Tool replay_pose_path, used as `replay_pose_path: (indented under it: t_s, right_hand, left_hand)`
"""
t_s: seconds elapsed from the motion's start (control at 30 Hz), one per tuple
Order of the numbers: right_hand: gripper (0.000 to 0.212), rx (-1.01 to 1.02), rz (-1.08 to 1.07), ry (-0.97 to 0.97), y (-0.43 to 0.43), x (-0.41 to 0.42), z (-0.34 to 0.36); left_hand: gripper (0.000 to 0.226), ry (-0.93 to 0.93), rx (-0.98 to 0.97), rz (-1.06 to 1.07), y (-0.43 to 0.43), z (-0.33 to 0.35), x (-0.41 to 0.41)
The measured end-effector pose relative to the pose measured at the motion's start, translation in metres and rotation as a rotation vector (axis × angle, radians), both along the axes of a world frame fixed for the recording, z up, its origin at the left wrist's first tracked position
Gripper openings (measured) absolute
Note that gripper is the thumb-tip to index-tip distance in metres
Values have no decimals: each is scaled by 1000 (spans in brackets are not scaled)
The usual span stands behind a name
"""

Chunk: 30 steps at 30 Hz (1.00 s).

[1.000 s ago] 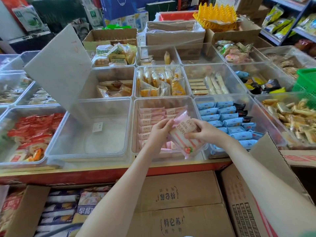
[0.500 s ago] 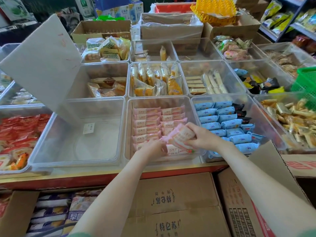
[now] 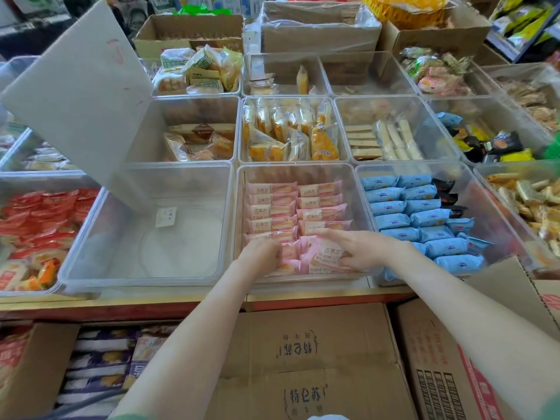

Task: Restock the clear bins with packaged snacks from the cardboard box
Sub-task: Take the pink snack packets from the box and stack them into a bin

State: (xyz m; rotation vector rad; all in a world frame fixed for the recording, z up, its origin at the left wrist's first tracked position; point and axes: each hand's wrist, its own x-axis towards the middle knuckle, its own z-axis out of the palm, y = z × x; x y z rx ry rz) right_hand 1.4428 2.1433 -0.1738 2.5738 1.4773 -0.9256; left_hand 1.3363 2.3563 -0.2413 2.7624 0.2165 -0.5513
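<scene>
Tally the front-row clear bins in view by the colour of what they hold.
Red-packet bin: 1
Empty bin: 1
Pink-packet bin: 1
Blue-packet bin, with some black packets: 1
Golden-snack bin: 1
Total: 5

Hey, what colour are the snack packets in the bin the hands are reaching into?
Pink, with a pale label panel; the packets show best in the head view.
</scene>
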Motion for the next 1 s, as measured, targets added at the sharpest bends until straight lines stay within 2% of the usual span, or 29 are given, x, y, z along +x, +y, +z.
replay_pose_path:
  t_s: [0.43, 0.57, 0.67, 0.77, 0.9, 1.0]
  right_hand:
    - [75, -93, 72, 36, 5, 12, -6]
    - [51, -158, 66, 101, 10, 10, -25]
    - [48, -103, -41, 143, 11, 4, -42]
    - [50, -191, -47, 14, 9, 2, -54]
    - [52, -301, 67, -165, 5, 6, -57]
    - [52, -250, 73, -235, 5, 7, -53]
  left_hand:
    - [17, -60, 38, 166, 3, -2, 0]
    - [12, -15, -33, 179, 5, -2, 2]
    - [14, 39, -96, 126, 6, -1, 1]
    - [18, 65, -155, 97, 8, -1, -3]
    - [24, 84, -188, 83, 11, -3, -9]
    - [29, -50, -201, 89, 2, 7, -8]
